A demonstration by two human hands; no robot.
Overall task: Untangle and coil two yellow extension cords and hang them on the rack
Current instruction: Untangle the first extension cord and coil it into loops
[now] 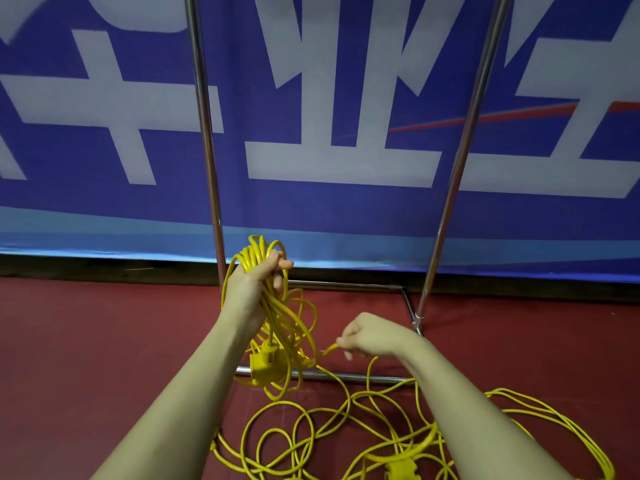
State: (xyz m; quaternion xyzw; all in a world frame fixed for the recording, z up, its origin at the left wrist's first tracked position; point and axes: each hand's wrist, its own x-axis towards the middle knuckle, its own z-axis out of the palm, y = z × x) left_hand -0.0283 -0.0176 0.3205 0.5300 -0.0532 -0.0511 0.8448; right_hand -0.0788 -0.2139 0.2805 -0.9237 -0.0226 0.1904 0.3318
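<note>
Event hall (probably), blue printed banner (311, 202), red carpet (86, 341)

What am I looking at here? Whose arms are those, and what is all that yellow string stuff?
Those arms belong to a person who wears a camera on their head, so you see what they see when they look down. There is only this one picture. The yellow stuff is long power cord. The left hand grips a bundle of cord loops that hangs down, with a chunky yellow socket block dangling at the bottom. The right hand pinches one strand of cord. More loose cord lies tangled on the red floor. The shiny metal poles belong to a rack, which stands before a blue banner.
</note>
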